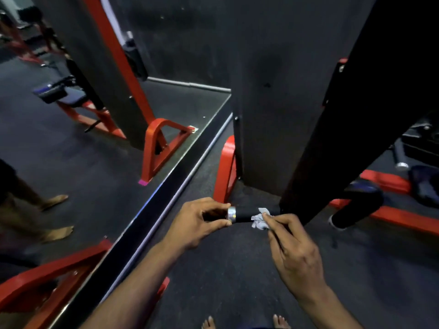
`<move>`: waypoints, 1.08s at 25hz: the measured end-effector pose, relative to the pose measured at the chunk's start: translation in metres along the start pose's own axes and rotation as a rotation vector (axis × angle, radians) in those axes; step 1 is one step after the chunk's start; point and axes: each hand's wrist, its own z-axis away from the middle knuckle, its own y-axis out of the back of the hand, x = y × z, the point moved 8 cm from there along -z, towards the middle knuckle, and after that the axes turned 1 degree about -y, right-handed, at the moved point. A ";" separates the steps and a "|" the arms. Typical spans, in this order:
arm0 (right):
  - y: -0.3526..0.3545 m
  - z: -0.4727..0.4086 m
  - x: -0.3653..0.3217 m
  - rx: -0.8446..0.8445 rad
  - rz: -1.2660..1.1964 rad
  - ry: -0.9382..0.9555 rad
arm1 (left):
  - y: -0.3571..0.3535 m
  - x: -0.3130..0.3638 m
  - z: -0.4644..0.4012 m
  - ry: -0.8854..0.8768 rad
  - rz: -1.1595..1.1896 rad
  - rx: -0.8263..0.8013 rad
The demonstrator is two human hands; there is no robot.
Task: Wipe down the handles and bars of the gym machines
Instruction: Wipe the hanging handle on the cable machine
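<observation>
Handle (244,216) half-hidden: left hand (199,222) grips end, right hand (292,248) pinches cloth (260,220).

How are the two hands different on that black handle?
The left hand grips the shiny silver end cap of the black padded handle; the right hand pinches a small crumpled grey cloth against the handle's black part. The left hand sits at the free end, the right nearer the black machine arm. Both are bare.

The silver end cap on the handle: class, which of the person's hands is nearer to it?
Left. The left hand grips at the silver end cap; the right hand pinches the cloth further along the handle.
</observation>
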 end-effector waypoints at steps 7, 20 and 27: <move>-0.013 0.015 -0.012 0.070 0.315 -0.234 | -0.006 -0.003 0.001 -0.233 0.054 -0.001; -0.009 0.019 -0.021 0.175 0.355 -0.322 | -0.015 -0.008 0.002 -0.371 0.065 -0.093; 0.003 0.038 -0.036 0.428 0.520 -0.446 | -0.020 0.001 0.005 -0.528 0.079 -0.247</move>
